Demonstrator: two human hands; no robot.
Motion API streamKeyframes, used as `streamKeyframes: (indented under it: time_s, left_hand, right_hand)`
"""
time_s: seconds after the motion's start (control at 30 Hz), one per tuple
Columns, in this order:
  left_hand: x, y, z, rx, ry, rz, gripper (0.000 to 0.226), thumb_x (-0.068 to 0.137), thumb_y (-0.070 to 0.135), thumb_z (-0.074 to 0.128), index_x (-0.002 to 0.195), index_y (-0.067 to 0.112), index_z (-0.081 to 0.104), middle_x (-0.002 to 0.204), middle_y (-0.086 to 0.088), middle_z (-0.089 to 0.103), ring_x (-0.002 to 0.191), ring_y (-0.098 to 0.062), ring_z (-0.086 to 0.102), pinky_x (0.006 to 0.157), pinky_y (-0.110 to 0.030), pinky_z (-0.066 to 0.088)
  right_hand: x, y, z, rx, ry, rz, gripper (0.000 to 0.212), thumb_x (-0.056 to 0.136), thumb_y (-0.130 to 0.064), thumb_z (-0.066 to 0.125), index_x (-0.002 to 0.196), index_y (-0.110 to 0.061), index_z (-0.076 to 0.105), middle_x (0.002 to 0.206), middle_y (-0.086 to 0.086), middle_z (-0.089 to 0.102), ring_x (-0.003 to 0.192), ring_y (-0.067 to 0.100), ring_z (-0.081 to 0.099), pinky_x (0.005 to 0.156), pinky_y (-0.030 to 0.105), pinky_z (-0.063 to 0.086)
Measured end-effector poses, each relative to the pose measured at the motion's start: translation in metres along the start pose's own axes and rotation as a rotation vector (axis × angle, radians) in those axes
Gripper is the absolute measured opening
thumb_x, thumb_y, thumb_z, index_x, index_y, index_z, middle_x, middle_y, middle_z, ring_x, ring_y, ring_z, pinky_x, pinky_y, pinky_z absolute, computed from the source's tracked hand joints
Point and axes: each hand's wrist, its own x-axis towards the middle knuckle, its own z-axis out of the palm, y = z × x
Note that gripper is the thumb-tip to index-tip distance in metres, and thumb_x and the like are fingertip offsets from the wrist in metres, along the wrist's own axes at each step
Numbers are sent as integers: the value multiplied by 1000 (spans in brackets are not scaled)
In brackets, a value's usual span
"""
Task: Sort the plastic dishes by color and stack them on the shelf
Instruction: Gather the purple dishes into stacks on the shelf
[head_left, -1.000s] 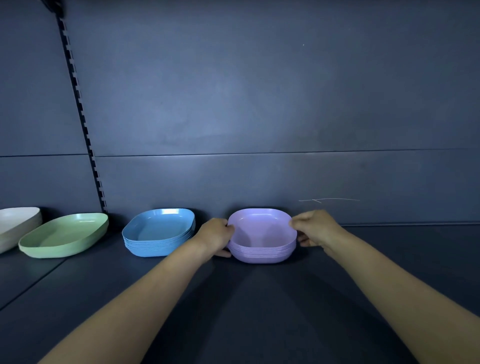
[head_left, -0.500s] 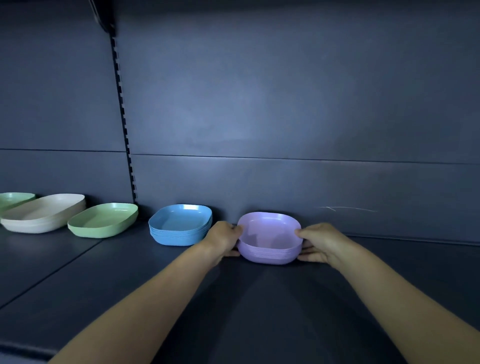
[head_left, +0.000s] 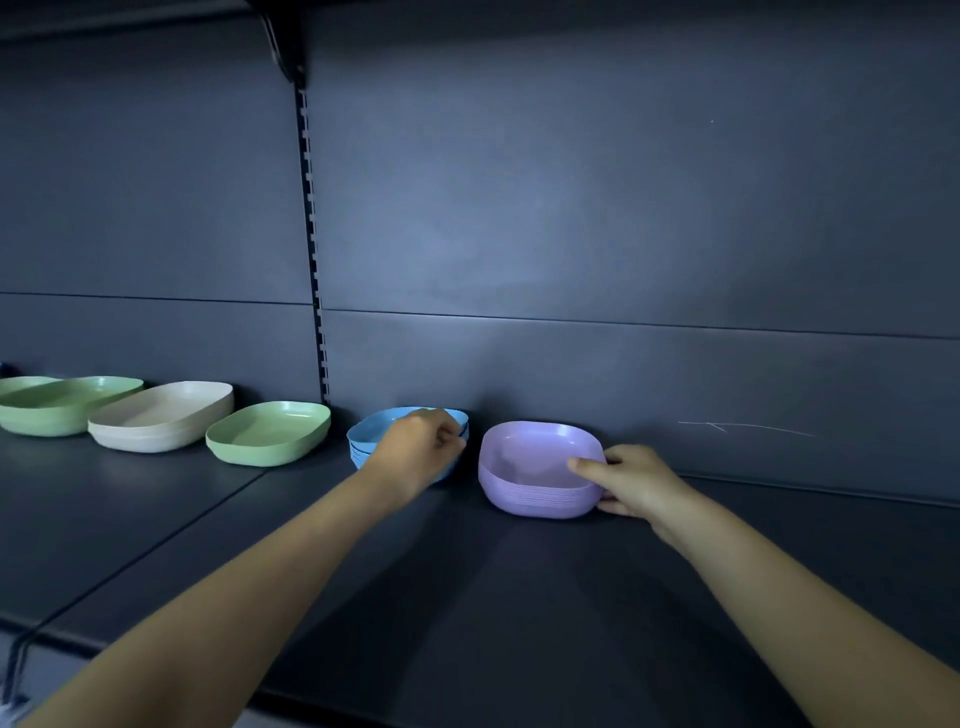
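Note:
A stack of purple dishes (head_left: 535, 462) sits on the dark shelf (head_left: 467, 597) near the back wall. My right hand (head_left: 631, 483) grips its right rim, thumb on top and fingers below. To the left stands a stack of blue dishes (head_left: 366, 439). My left hand (head_left: 415, 452) is over the blue stack's right side with fingers curled at its rim, hiding most of it. Whether it grips the rim is unclear. Further left lie a green dish (head_left: 270, 431), a beige stack (head_left: 161, 415) and a larger green stack (head_left: 57, 402).
The grey back wall (head_left: 571, 234) rises right behind the dishes, with a slotted upright (head_left: 314, 260) and a bracket above. The shelf's front edge runs along the bottom left. Bare shelf surface stretches to the right of the purple stack.
My left hand left the purple stack and moved left onto the blue stack. My right hand stays on the purple stack's right rim. The view shifted, showing more dishes on the left.

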Motion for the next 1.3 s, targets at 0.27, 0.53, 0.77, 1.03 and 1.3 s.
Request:
streamKeyframes:
  time_s: [0.27,0.53,0.77,1.03,1.3]
  left_hand:
    - [18,-68,-36,-445,-7,96,16,85,6,64,83,22,64,70,6,55,52,2,51,54,-4,39]
    - [30,-74,-31,-798,-426,56,14,92,-1,51,91,10,59,76,-3,59,52,-2,62,44,-17,46]
    - [50,-97,-31,-352,-139,267,9,90,11,57,90,18,63,83,8,59,71,4,56,65,-2,40]
    - [50,-140,-31,100,-449,319,83,74,80,38,141,33,39,155,-4,23,146,-17,13,118,-30,9]
    - [42,-133,-25,118,-482,408,53,87,61,43,127,28,55,132,7,54,128,-13,45,107,-28,35]
  right_hand:
    - [-13,-15,21,-244,-84,-159,29,77,-27,76,94,-40,55,100,-22,61,92,-6,57,71,10,44]
    - [-15,-22,33,-293,-21,-82,31,79,-27,73,104,-36,57,95,-27,60,86,-12,55,58,0,41]
    - [-19,-24,51,-282,1,-61,47,75,-25,78,113,-34,51,109,-21,60,98,-2,58,70,4,43]
    - [-10,-24,65,-507,98,-45,92,76,-42,73,149,-14,24,152,0,25,137,17,31,97,19,27]
    - [3,-21,72,-621,180,-124,84,70,-47,76,142,-21,40,154,0,23,141,16,25,109,25,25]
